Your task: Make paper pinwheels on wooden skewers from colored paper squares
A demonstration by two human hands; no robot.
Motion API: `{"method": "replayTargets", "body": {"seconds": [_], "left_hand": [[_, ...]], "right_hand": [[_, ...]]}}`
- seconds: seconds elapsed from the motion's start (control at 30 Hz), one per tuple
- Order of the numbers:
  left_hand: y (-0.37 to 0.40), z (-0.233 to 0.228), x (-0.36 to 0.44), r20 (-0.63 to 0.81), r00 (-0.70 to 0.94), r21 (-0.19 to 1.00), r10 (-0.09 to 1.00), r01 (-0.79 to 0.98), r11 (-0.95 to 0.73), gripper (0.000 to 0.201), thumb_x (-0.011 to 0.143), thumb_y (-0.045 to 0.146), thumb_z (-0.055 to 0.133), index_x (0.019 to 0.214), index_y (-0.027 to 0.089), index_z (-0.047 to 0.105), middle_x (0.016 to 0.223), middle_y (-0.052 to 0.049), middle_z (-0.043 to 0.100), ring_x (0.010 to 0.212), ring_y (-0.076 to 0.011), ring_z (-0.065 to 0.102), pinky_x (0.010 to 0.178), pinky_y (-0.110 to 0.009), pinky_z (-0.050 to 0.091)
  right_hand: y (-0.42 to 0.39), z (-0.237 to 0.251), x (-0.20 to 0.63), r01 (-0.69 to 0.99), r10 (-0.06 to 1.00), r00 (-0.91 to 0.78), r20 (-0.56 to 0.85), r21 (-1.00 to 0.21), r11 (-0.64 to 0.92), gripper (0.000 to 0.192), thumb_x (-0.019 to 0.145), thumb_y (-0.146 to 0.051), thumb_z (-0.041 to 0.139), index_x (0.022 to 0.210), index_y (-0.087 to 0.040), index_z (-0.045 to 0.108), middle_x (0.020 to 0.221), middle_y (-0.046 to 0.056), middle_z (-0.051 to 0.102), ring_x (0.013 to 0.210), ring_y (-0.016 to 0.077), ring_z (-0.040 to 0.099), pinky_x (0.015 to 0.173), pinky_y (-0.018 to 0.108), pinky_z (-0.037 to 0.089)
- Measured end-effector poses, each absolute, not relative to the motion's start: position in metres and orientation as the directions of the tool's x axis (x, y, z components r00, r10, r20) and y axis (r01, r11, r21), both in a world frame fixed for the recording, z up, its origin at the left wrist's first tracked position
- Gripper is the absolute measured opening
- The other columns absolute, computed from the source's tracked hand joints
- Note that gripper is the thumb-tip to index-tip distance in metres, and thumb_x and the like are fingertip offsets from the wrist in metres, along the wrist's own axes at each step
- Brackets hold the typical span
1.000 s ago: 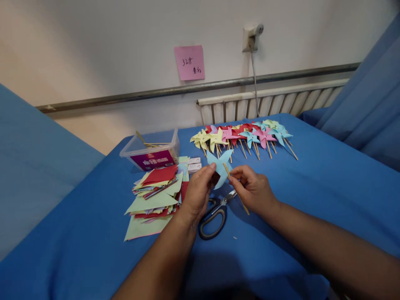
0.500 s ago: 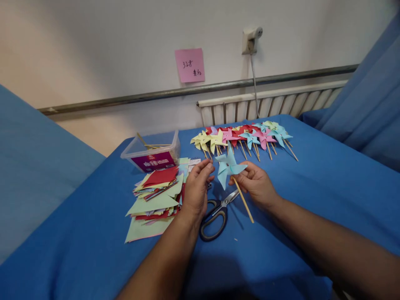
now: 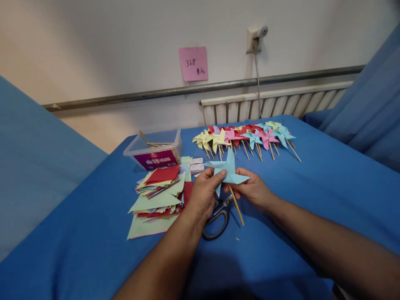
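A light blue paper pinwheel [image 3: 229, 171] on a thin wooden stick [image 3: 236, 205] is held over the blue cloth. My left hand [image 3: 204, 192] pinches its left blade. My right hand [image 3: 254, 190] grips it from the right, near where the stick meets the paper. Under my hands lie black-handled scissors [image 3: 216, 215]. A messy stack of coloured paper squares [image 3: 159, 192] lies just left of my left hand.
A row of finished coloured pinwheels [image 3: 246, 136] lies at the far side of the blue-covered table [image 3: 328, 183]. A clear plastic box [image 3: 155, 151] holding sticks stands at the back left. Two small white boxes [image 3: 196, 165] sit behind the paper stack. A radiator [image 3: 275, 104] runs along the wall.
The pinwheel was turned from edge-on to face up. My left hand, off it half a second ago, has taken hold of its left blade.
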State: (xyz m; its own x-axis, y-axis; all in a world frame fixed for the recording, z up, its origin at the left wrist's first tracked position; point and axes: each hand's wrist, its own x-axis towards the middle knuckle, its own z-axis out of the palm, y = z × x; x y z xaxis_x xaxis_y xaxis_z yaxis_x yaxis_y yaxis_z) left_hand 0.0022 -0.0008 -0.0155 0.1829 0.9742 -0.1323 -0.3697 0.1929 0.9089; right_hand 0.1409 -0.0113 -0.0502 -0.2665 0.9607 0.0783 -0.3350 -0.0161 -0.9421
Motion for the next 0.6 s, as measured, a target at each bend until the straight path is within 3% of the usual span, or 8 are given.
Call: {"method": "replayTargets", "body": {"seconds": [0.2, 0.3, 0.6], "left_hand": [[0.003, -0.019, -0.001, -0.179, 0.096, 0.911, 0.979, -0.360, 0.202, 0.026, 0.063, 0.029, 0.080, 0.081, 0.014, 0.069, 0.076, -0.003, 0.068, 0.064, -0.0110, 0.059, 0.066, -0.024, 0.045], [0.003, -0.020, 0.000, -0.197, 0.133, 0.911, 0.971, -0.342, 0.231, 0.028, 0.063, 0.031, 0.080, 0.082, 0.014, 0.070, 0.077, -0.004, 0.070, 0.064, -0.0124, 0.060, 0.066, -0.025, 0.045], [-0.001, -0.019, 0.004, -0.235, 0.226, 0.891, 0.945, -0.339, 0.303, 0.029, 0.060, 0.028, 0.082, 0.082, 0.012, 0.072, 0.076, -0.007, 0.071, 0.063, -0.0134, 0.062, 0.066, -0.025, 0.048]], "right_hand": [[0.000, -0.056, 0.149, -0.390, 0.986, -0.165, 0.022, -0.920, -0.045, 0.025, 0.074, -0.040, 0.072, 0.078, -0.019, 0.061, 0.061, -0.005, 0.060, 0.051, 0.0075, 0.052, 0.051, 0.020, 0.040], [0.003, -0.053, 0.153, -0.455, 0.986, -0.167, 0.013, -0.888, -0.066, 0.028, 0.072, -0.043, 0.074, 0.078, -0.018, 0.061, 0.072, -0.002, 0.063, 0.058, 0.0089, 0.055, 0.054, 0.021, 0.041], [0.000, -0.055, 0.150, -0.475, 0.982, -0.187, -0.011, -0.874, -0.100, 0.032, 0.065, -0.041, 0.080, 0.074, -0.018, 0.059, 0.067, -0.002, 0.064, 0.057, 0.0107, 0.057, 0.056, 0.023, 0.044]]}}
